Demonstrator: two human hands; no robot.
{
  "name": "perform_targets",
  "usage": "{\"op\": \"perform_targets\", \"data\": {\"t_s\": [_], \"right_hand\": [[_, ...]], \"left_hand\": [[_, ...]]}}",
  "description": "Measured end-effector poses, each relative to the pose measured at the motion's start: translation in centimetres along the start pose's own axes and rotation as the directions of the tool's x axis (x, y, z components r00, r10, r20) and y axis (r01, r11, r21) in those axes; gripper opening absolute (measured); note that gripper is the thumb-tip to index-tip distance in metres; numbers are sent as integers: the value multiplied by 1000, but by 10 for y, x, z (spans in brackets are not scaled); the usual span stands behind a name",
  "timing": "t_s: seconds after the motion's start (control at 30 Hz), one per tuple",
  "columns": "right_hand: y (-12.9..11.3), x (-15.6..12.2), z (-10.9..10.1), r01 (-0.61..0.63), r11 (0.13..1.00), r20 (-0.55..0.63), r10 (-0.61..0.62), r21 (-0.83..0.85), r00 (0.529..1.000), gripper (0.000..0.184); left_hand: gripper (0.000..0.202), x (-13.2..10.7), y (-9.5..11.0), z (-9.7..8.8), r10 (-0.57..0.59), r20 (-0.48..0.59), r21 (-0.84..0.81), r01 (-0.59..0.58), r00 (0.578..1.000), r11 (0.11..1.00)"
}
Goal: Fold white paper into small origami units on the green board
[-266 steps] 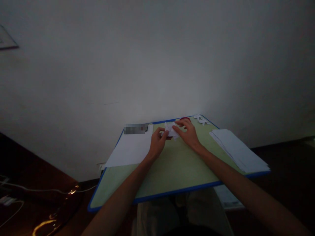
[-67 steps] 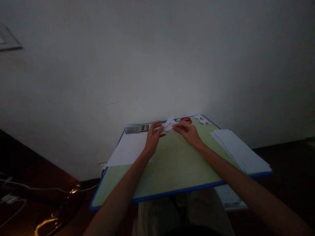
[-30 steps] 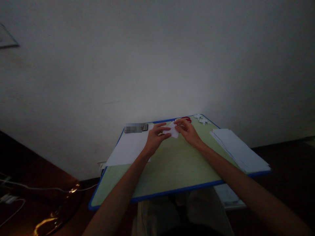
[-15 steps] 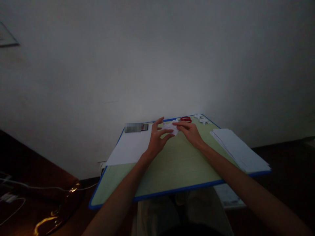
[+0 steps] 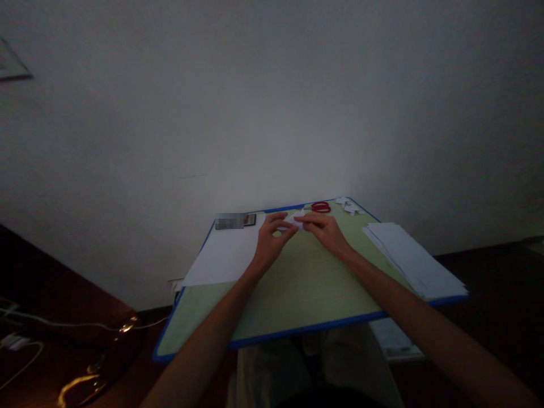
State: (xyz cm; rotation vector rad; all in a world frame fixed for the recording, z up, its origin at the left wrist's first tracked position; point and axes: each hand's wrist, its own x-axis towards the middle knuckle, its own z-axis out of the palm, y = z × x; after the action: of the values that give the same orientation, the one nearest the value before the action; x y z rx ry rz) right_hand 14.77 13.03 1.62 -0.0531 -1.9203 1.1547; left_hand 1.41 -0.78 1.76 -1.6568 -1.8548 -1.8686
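A small folded white paper [image 5: 298, 219] is held between both hands above the far middle of the table [image 5: 297, 283]. My left hand [image 5: 271, 233] pinches its left side between thumb and fingers. From the right, my right hand [image 5: 325, 229] grips the paper with thumb and forefinger. Fingers cover much of the paper, so its full shape is hidden. Just behind my right hand lie red-handled scissors [image 5: 322, 207], their blades partly out of sight.
Folded white paper stars [image 5: 352, 209] lie at the far right corner. A stack of white sheets [image 5: 414, 258] rests along the right edge. On the left are a large white sheet [image 5: 225, 258] and a phone [image 5: 250, 220]. A wall [image 5: 272, 113] stands behind the table.
The fingers of my left hand have lowered and closed in on the paper. The paper has tilted flatter and shows less between the hands. My right hand has shifted slightly left.
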Motion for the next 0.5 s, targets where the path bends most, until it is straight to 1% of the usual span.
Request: {"op": "perform_targets", "data": {"t_s": [0.1,0.17,0.3,0.5], "right_hand": [[-2,-1,0,20,1000,22,-20,12,1000,23],[-2,-2,0,25,999,32,-25,21,999,22],[0,-2,1,26,999,38,-27,20,999,23],[1,-3,5,19,1000,34,-20,21,999,23]], "left_hand": [[18,-1,-4,1,-67,20,-79,68,998,995],[18,-1,-5,2,-82,17,-90,83,997,993],[18,-1,-6,2,-70,-8,-68,69,998,995],[18,0,-4,2,-2,-8,22,3,1000,1000]]}}
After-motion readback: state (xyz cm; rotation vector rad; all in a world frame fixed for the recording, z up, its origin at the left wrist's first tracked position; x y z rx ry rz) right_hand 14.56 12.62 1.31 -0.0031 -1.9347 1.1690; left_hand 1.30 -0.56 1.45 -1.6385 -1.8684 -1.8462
